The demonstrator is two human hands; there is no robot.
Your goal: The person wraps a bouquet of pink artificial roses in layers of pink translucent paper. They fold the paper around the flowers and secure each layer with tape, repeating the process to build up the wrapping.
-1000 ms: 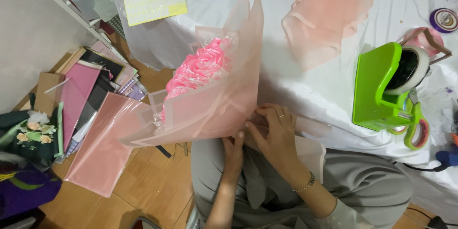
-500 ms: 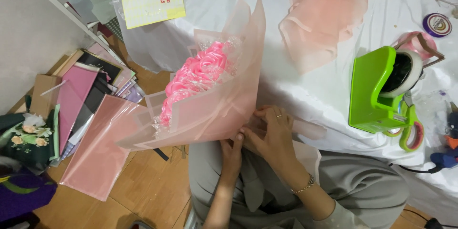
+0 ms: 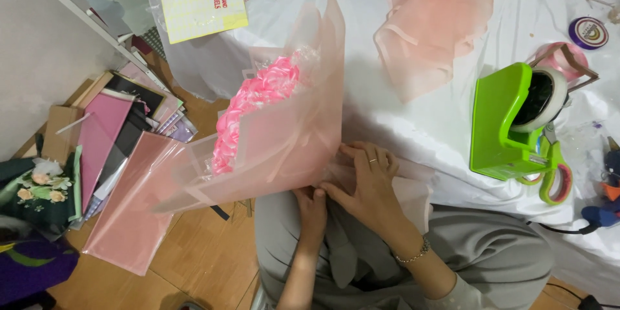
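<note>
Fingers of our right hand [image 3: 367, 177] are pressing flat on the gathered base of the bouquet [image 3: 271, 132], where the pink wrapping paper [image 3: 297, 142] is narrowing into a stem. This grip is spread wide, not curled, and it is holding the paper folds down against our lap. Our left hand [image 3: 312, 210] is coming from below, just beside the right one, and its grip is pinching the same base from the underside; how tightly it is closing we cannot tell, because the fingertips are hiding under the paper.

From these two grips the bouquet is stretching away to our left and a little upward. Its long axis is running from the stem at our hands to the wide open mouth, where the pink ribbon roses [image 3: 255, 113] are showing. So the heavy end is lying far from the grip, over the edge of the counter [image 3: 413, 123] and above the wooden floor [image 3: 200, 252].

Both hands are sitting at the stem end, the right one on top and nearer to the counter. Farther to the right, a green tape dispenser [image 3: 504, 126] and scissors [image 3: 555, 177] are resting on the counter, well apart from our hands.
</note>
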